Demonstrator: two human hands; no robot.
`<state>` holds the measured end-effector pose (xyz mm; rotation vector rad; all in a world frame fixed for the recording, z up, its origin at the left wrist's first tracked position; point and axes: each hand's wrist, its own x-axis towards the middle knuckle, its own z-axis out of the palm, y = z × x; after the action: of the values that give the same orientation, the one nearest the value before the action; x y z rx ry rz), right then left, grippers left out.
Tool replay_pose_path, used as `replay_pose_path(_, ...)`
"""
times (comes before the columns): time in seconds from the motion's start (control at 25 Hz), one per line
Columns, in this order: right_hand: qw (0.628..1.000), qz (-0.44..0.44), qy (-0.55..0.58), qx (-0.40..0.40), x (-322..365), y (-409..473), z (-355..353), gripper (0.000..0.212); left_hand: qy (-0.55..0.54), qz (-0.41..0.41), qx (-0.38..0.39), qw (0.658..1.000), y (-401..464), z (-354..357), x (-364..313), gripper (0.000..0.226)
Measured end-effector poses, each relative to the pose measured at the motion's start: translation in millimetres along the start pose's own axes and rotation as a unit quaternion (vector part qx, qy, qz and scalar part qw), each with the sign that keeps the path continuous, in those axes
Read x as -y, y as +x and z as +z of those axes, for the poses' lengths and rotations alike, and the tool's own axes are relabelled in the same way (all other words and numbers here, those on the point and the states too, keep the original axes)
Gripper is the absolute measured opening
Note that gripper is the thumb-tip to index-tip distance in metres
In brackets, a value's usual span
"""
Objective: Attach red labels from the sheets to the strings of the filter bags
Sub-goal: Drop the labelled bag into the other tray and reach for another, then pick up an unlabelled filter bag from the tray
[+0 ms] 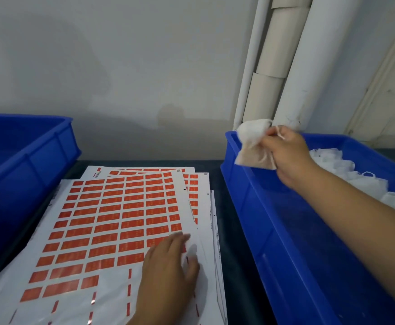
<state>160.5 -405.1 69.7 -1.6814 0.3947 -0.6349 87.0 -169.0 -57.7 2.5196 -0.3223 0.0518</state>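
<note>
A stack of white sheets [112,221] covered with rows of red labels lies on the dark table in front of me. My left hand [168,268] rests flat on the top sheet near its lower right corner, fingers straight. My right hand [288,151] grips a white filter bag [250,144] by its gathered top and string, held above the near left corner of the right blue bin [257,207]. More white filter bags [356,174] lie heaped inside that bin behind my right forearm.
A second blue bin [27,165] stands at the left edge of the table. White pipes and cardboard tubes [276,62] lean against the wall behind the right bin. A grey wall closes off the back.
</note>
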Motion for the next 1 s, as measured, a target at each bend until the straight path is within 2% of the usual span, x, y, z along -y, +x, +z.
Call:
replay_pose_path(0.08,0.995,-0.011,-0.010,0.102,16,-47,22,0.023,-0.151,-0.015,-0.039,0.988,-2,-25,-7,0.042)
replay_pose_path(0.16,0.981,-0.024,-0.061,0.181,25,-94,34,0.026,-0.258,0.022,-0.062,0.964,-2,-60,-11,0.047)
replay_pose_path(0.28,0.955,-0.024,-0.119,0.271,33,-151,49,0.025,-0.407,0.036,-0.005,0.913,-10,-108,-7,0.062)
replay_pose_path(0.36,0.935,-0.005,-0.157,0.318,34,-179,61,0.020,-0.385,0.032,0.019,0.922,-19,-117,2,0.047)
replay_pose_path(0.48,0.917,-0.009,-0.180,0.355,31,-211,78,0.018,-0.316,-0.008,-0.026,0.948,-37,-118,20,0.009)
replay_pose_path(0.6,0.916,-0.012,-0.158,0.367,30,-232,92,0.007,-0.331,-0.041,-0.057,0.941,-50,-121,41,0.015)
replay_pose_path(0.8,0.898,-0.056,-0.230,0.370,39,-238,111,0.015,-0.293,-0.023,-0.058,0.954,-53,-132,69,0.012)
replay_pose_path(0.92,0.891,-0.026,-0.256,0.374,37,-238,126,0.018,-0.250,-0.001,-0.033,0.968,-48,-132,85,0.012)
replay_pose_path(1.0,0.904,0.005,-0.230,0.361,34,-240,135,0.023,-0.213,-0.001,-0.020,0.977,-50,-128,92,0.011)
